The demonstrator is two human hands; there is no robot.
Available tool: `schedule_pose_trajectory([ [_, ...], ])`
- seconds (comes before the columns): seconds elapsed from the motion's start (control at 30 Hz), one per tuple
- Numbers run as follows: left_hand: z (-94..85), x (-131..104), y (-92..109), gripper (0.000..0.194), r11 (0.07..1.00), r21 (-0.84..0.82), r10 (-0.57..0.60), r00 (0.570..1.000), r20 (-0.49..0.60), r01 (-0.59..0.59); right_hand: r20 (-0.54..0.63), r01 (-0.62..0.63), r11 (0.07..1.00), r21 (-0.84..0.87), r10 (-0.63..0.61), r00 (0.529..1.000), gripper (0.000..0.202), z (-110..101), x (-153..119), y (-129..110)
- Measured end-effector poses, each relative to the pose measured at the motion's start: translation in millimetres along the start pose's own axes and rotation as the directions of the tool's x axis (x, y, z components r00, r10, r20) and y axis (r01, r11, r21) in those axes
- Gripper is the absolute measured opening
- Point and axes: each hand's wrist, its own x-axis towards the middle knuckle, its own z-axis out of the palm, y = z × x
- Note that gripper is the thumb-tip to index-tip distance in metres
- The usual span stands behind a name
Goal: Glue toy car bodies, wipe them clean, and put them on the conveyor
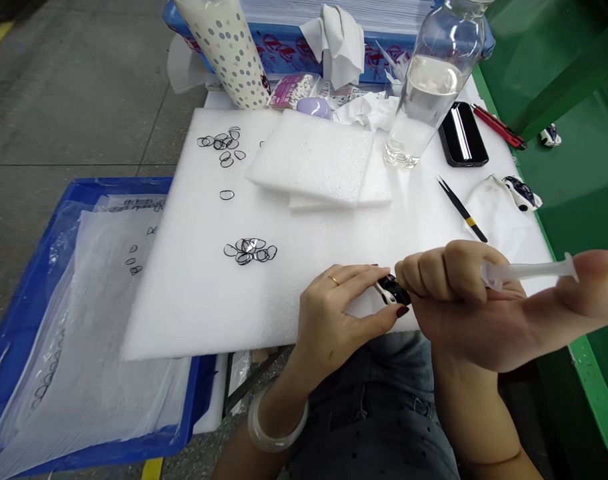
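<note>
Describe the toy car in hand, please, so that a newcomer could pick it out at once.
Find the large white foam sheet. Near its front edge, the left hand, wearing a gold ring, holds the dark-and-white toy car. Unlike the two cars farther right, it is held.

The white foam (194, 287) is brightly lit, a streak of glare is cast across the phone (455, 141), and the floor (84, 87) (upper left) is dimly shown.
</note>
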Motion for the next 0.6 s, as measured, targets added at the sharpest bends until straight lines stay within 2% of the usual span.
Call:
schedule_pose_trajectory([
  [0.13,-0.1,0,0,0.028,1.000,0.007,0.003,1.000,0.003,-0.003,-0.016,0.048,0.999,-0.021,-0.049,0.999,0.054,-1,-3,2],
  [0.33,0.1,0,-1,0.029,1.000,0.005,0.009,1.000,0.008,-0.009,-0.066,0.006,1.000,-0.005,-0.007,0.998,0.065,5,-3,-1],
  [0.5,-0.1,-1,0,0.031,1.000,-0.012,-0.010,1.000,0.008,0.010,-0.071,0.054,0.998,0.020,-0.052,0.996,0.056,9,-4,-2],
  [0.6,-0.3,-1,0,0.032,1.000,-0.017,-0.009,1.000,0.007,0.009,-0.099,0.022,1.000,-0.001,-0.022,0.995,0.059,10,-5,-3],
])
